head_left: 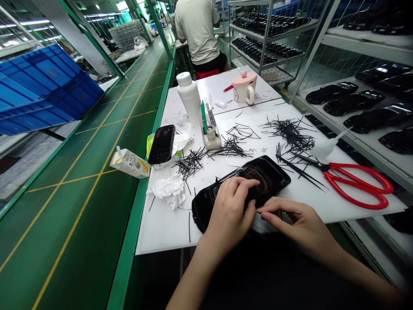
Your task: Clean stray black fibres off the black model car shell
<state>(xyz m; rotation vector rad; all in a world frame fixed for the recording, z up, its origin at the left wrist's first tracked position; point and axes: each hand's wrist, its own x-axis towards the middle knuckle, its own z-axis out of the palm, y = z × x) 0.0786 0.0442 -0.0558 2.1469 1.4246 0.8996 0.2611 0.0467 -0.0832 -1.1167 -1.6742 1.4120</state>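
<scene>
Black toy car (274,174) at six o'clock on the bench (161,234), left hand (229,201) clasping it, right hand (290,214) pinched closed, on what I can't tell; glossy body could skid if the clasp loosens!

The long black car-shaped shell (275,172) looks like hard plastic, smooth and very shiny. The big scissors with red loop handles (364,186) have smooth, plastic-looking grips and dark metal blades. The crumpled white ball of tissue (169,190) looks like soft, wrinkly paper. The tall white round bottle (190,101) looks like smooth, dull plastic. The flat black phone (162,144) has a shiny, glassy front. The big blue ribbed crate (41,88) looks like hard plastic.
</scene>
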